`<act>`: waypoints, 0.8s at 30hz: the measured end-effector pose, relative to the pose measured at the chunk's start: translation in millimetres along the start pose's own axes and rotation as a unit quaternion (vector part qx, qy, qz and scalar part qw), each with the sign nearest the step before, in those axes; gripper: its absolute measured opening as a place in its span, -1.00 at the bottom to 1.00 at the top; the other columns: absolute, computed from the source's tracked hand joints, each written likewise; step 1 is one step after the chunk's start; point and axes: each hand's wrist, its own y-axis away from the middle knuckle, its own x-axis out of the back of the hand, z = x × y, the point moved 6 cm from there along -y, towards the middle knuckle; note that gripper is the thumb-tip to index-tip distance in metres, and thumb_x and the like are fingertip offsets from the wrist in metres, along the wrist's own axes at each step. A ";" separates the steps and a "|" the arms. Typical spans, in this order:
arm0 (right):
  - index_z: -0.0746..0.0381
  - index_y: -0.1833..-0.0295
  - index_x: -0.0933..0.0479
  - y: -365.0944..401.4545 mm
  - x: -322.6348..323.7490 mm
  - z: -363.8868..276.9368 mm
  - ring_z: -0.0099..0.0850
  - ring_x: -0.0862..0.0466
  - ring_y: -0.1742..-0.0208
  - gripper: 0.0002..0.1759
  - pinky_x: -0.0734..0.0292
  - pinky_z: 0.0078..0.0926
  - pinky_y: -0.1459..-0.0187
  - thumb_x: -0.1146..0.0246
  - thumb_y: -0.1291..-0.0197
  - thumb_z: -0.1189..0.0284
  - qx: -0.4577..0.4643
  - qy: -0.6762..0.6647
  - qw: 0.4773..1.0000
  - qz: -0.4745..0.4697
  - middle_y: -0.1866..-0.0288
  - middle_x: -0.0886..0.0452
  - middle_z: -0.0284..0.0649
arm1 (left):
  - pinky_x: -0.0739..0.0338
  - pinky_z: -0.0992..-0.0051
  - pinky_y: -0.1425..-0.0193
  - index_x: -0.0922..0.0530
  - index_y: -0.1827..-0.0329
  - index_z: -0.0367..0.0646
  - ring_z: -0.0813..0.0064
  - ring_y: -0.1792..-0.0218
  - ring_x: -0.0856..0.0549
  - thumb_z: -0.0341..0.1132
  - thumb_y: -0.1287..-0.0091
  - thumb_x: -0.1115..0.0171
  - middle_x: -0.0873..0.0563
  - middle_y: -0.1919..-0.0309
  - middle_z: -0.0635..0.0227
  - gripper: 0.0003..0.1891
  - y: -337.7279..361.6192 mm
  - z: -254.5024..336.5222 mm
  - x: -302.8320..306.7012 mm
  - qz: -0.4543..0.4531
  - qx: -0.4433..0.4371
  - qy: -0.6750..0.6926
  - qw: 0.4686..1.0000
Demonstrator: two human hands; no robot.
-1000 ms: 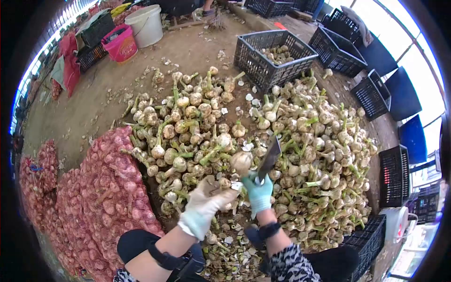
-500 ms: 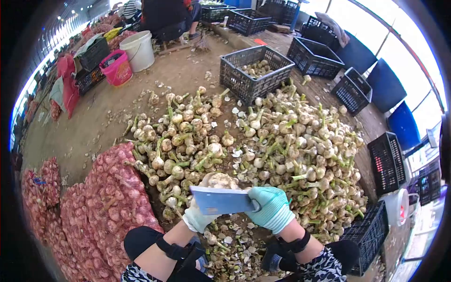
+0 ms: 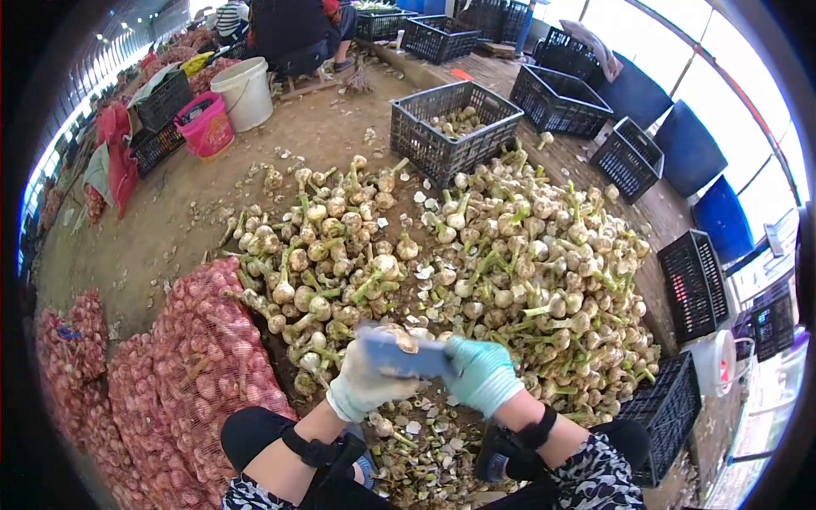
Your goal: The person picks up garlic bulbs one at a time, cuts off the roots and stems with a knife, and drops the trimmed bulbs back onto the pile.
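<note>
My right hand (image 3: 484,376), in a teal and white striped glove, is closed around the handle of a broad-bladed cleaver (image 3: 408,357). The cleaver is motion-blurred, its flat blade reaching across to the left. In a whitish glove, my left hand (image 3: 367,384) grips a garlic bulb (image 3: 401,338) that the blade partly covers. Whether the edge touches the bulb cannot be made out. Just beyond my hands lie a smaller heap of garlic with stems (image 3: 327,242) and a larger garlic pile (image 3: 561,263). Trimmings (image 3: 425,455) cover the ground between my feet.
Red mesh sacks of garlic (image 3: 208,357) lie at my left. A black crate (image 3: 459,136) holding some bulbs stands beyond the heaps, with other crates along the right. A pink bucket (image 3: 204,127) and a white bucket (image 3: 244,93) stand farther back, near a seated person (image 3: 293,34).
My left hand has turned and risen, so more of its back shows. The cleaver has shifted slightly right and up against the bulb and is blurred now. The whole view has moved a little.
</note>
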 end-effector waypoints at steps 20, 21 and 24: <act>0.31 0.17 -0.51 -6.5 -223.2 -16.7 -0.62 -0.52 0.42 -0.74 -0.45 -0.62 0.38 -0.34 -0.04 0.42 -0.246 -0.614 0.739 0.125 0.46 -0.59 -0.36 | -0.55 0.27 0.22 -0.51 0.36 0.00 0.43 0.45 -0.56 0.00 -0.26 -0.17 -0.54 0.51 0.45 -0.73 -19.5 35.9 8.0 0.327 -0.022 0.474 0.817; 0.34 0.13 -0.51 -1.8 -258.4 -1.4 -0.60 -0.54 0.38 -0.67 -0.48 -0.59 0.32 -0.34 -0.03 0.38 -0.318 -0.631 0.705 0.062 0.42 -0.63 -0.30 | -0.54 0.26 0.20 -0.50 0.36 -0.01 0.45 0.48 -0.54 0.02 -0.27 -0.15 -0.52 0.53 0.44 -0.71 -22.7 38.6 5.1 0.326 -0.016 0.483 0.813; 0.34 0.02 -0.48 5.2 -262.9 43.5 -0.52 -0.59 0.31 -0.54 -0.51 -0.56 0.18 -0.36 0.03 0.35 -0.329 -0.542 0.772 0.049 0.28 -0.65 -0.24 | -0.46 0.24 -0.11 -0.40 -0.13 -0.15 0.27 0.07 -0.56 -0.12 -0.20 -0.25 -0.56 0.09 0.24 -0.51 -60.2 0.2 11.8 0.169 -0.122 0.122 0.970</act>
